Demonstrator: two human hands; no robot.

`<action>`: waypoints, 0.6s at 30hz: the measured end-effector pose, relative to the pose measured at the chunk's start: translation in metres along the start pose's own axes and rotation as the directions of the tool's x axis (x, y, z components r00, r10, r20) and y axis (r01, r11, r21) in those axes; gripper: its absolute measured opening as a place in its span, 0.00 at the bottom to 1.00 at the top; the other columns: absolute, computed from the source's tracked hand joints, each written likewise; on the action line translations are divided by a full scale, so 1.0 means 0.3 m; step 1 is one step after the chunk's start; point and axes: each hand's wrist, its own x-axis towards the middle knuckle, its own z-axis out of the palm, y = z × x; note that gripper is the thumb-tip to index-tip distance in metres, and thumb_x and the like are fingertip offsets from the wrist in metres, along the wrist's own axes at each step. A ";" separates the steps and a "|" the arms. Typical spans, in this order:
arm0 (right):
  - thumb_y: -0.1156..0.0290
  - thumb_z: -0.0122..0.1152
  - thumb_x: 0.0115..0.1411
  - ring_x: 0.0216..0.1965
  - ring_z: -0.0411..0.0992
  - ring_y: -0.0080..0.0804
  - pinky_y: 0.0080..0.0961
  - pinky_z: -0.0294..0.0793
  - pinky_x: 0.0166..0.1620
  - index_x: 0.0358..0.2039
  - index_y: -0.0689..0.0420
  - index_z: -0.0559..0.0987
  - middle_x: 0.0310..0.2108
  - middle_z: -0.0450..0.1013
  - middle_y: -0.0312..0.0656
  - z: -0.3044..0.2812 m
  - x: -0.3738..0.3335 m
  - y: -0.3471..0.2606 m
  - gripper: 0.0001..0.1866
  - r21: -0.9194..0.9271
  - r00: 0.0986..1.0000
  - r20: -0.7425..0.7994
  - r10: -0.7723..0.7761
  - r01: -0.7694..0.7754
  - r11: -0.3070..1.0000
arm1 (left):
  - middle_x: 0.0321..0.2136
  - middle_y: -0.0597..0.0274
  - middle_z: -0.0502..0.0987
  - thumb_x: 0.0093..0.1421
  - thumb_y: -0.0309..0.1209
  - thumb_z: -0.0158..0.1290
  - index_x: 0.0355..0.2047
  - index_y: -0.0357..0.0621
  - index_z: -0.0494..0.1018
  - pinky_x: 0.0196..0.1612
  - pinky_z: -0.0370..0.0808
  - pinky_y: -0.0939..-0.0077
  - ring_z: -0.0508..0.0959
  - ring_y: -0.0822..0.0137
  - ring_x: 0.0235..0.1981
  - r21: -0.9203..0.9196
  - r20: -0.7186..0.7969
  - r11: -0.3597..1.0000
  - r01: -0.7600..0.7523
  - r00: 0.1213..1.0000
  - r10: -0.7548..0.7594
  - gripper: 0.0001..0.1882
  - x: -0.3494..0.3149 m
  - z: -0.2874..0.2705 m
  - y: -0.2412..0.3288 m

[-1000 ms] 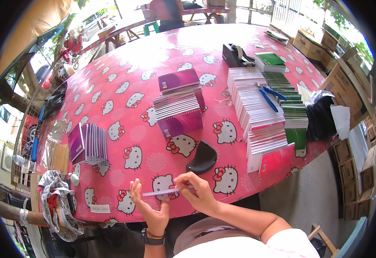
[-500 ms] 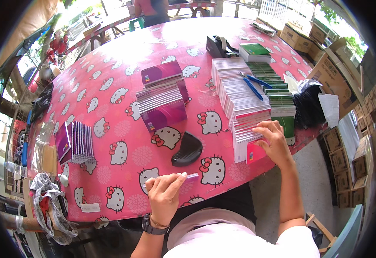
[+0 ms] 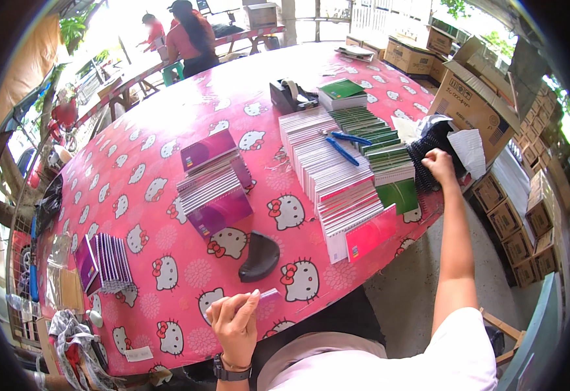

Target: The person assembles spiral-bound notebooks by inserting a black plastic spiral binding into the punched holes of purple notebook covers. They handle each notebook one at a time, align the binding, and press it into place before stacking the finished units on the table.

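Near the table's front edge, my left hand (image 3: 234, 319) is closed in a pinch on a thin purple-and-white notebook (image 3: 269, 296), seen nearly edge-on. My right arm stretches to the far right, where my right hand (image 3: 439, 166) has its fingers curled down at a black, dotted-looking bundle (image 3: 426, 158); what they hold is hidden. Left of that hand stands a row of green notebooks (image 3: 397, 195). Beside it runs a long row of white-edged notebooks ending in a pink-covered notebook (image 3: 371, 232). Pliers with blue handles (image 3: 344, 152) lie open on the white-edged row.
Purple spiral notebooks (image 3: 220, 212) stand mid-table, with another purple group (image 3: 112, 262) at left. A black curved object (image 3: 259, 256) lies before my left hand. A black tape dispenser (image 3: 291, 96) sits behind the rows. Cardboard boxes (image 3: 471, 107) line the right. Two people (image 3: 190, 39) are beyond the table.
My right hand has left the pink notebook and moved right and away to the black bundle. My left hand keeps its pinch on the notebook. The whole view has shifted.
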 end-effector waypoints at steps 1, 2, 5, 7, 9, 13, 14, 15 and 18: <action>0.61 0.71 0.46 0.35 0.77 0.37 0.33 0.75 0.42 0.35 0.58 0.81 0.32 0.78 0.44 0.019 -0.028 -0.039 0.18 -0.090 0.991 0.107 0.075 -0.065 0.994 | 0.31 0.71 0.76 0.48 0.23 0.60 0.37 0.53 0.81 0.42 0.64 0.72 0.72 0.67 0.34 0.012 0.006 1.000 0.002 1.000 -0.002 0.15 -0.001 -0.001 -0.003; 0.58 0.72 0.46 0.41 0.75 0.38 0.36 0.74 0.45 0.37 0.56 0.80 0.36 0.77 0.43 0.043 -0.048 -0.085 0.21 -0.230 0.992 0.100 0.076 -0.052 0.972 | 0.31 0.71 0.76 0.49 0.24 0.59 0.37 0.53 0.81 0.42 0.64 0.71 0.72 0.67 0.34 0.022 0.015 1.000 0.012 1.000 -0.013 0.14 0.000 0.000 -0.007; 0.52 0.71 0.45 0.52 0.69 0.38 0.40 0.69 0.52 0.40 0.53 0.80 0.45 0.74 0.41 0.055 -0.056 -0.128 0.25 -0.403 0.975 0.162 0.150 -0.073 0.912 | 0.30 0.70 0.76 0.49 0.24 0.59 0.37 0.52 0.81 0.42 0.64 0.71 0.72 0.66 0.34 0.010 0.012 1.000 0.016 1.000 -0.016 0.14 0.012 -0.002 -0.002; 0.56 0.69 0.48 0.48 0.73 0.43 0.42 0.72 0.49 0.38 0.55 0.80 0.42 0.75 0.45 0.065 -0.022 -0.130 0.20 -0.417 0.965 0.223 0.140 -0.035 0.908 | 0.30 0.70 0.76 0.50 0.25 0.59 0.37 0.52 0.81 0.42 0.64 0.71 0.72 0.66 0.34 0.020 0.014 1.000 0.021 1.000 -0.021 0.13 0.007 -0.006 -0.005; 0.60 0.66 0.50 0.45 0.74 0.46 0.43 0.74 0.47 0.37 0.57 0.80 0.41 0.76 0.47 0.075 0.023 -0.159 0.17 -0.446 0.942 0.298 0.156 -0.008 0.895 | 0.30 0.70 0.76 0.49 0.25 0.60 0.37 0.52 0.81 0.42 0.64 0.71 0.72 0.66 0.34 0.038 -0.004 0.999 0.032 0.999 -0.032 0.13 0.002 -0.012 -0.001; 0.68 0.61 0.50 0.41 0.75 0.49 0.43 0.73 0.46 0.31 0.58 0.80 0.36 0.76 0.51 0.086 0.027 -0.124 0.09 -0.357 0.985 0.160 0.061 0.000 0.934 | 0.28 0.71 0.76 0.48 0.26 0.62 0.35 0.52 0.81 0.41 0.63 0.71 0.72 0.67 0.33 0.034 -0.041 0.999 0.031 0.999 -0.030 0.12 -0.004 -0.007 0.017; 0.69 0.54 0.52 0.43 0.74 0.54 0.45 0.73 0.47 0.33 0.60 0.78 0.39 0.75 0.54 0.071 0.036 -0.112 0.10 -0.301 0.987 0.112 0.114 -0.076 0.951 | 0.28 0.70 0.76 0.48 0.27 0.63 0.33 0.51 0.81 0.40 0.63 0.71 0.72 0.67 0.32 0.023 -0.058 0.999 0.023 0.998 -0.022 0.11 0.000 -0.005 0.025; 0.72 0.49 0.53 0.42 0.73 0.55 0.46 0.72 0.47 0.36 0.60 0.76 0.40 0.74 0.56 0.059 0.039 -0.080 0.11 -0.237 0.998 -0.031 0.061 -0.066 0.969 | 0.27 0.70 0.76 0.47 0.27 0.64 0.32 0.51 0.81 0.38 0.63 0.71 0.72 0.67 0.31 0.006 -0.071 1.000 0.012 0.997 -0.011 0.10 0.004 -0.002 0.028; 0.81 0.42 0.56 0.43 0.71 0.57 0.45 0.69 0.45 0.43 0.60 0.68 0.39 0.72 0.60 0.007 0.068 -0.009 0.13 -0.043 0.918 -0.369 -0.142 0.136 0.990 | 0.27 0.73 0.76 0.48 0.30 0.63 0.33 0.53 0.80 0.39 0.62 0.72 0.72 0.69 0.31 -0.033 -0.049 0.999 -0.011 0.999 0.010 0.10 0.007 -0.014 0.012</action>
